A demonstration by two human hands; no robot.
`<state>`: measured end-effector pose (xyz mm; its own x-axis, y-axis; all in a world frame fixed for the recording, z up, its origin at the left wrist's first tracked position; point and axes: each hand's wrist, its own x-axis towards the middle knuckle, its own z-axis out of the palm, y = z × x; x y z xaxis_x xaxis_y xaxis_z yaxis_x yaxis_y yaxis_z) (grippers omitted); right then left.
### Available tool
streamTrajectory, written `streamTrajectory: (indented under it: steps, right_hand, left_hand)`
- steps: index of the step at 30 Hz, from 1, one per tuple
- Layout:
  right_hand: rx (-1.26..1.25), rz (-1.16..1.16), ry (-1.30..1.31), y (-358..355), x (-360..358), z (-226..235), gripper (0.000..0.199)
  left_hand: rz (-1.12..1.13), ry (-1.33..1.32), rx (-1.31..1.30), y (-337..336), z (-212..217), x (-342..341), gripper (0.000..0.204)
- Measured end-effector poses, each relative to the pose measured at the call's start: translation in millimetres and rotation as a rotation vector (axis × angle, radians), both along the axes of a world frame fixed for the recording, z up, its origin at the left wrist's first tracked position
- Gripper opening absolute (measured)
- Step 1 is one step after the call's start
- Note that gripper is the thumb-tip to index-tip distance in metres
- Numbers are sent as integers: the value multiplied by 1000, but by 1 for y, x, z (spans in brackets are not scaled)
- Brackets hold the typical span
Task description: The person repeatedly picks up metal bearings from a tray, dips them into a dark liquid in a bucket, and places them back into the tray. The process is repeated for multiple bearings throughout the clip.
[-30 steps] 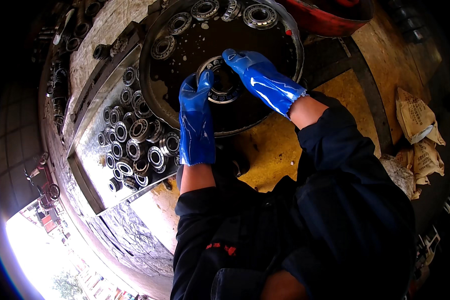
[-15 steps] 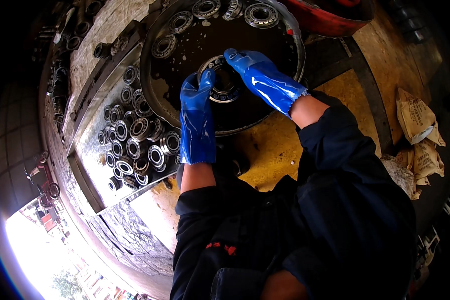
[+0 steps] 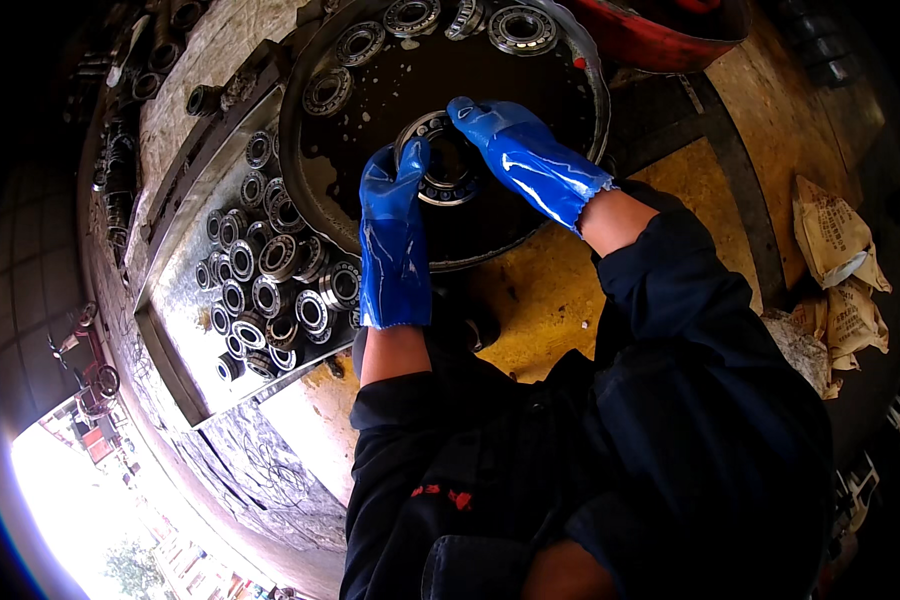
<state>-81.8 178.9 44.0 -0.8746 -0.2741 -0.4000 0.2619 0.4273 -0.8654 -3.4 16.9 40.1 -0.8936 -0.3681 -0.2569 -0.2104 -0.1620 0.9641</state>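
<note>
Both my hands wear long blue rubber gloves. Between them is a roller bearing, a steel ring with rollers, held over a round pan of dark liquid. My left hand grips the bearing's left edge, thumb on its face and fingers around the side. On the upper right edge, my right hand closes with the thumb on top; its other fingers are hidden beneath. Several more bearings, one of them a large bearing, lie along the pan's far rim.
Left of the pan, a metal tray holds many smaller bearings in a heap. A red container stands beyond the pan at the right. Torn paper sacks lie farther right. Daylight comes in at the lower left.
</note>
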Motion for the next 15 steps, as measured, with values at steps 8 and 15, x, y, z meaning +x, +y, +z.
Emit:
streamTrajectory:
  steps: [8,15]
  right_hand:
    - [4,9,9,-3,-1,-3,67]
    - [4,-19,37,-3,-3,-14,66]
  left_hand:
    - [-7,-18,-44,-16,-25,-7,47]
    - [-55,-4,-22,-5,-3,-2,48]
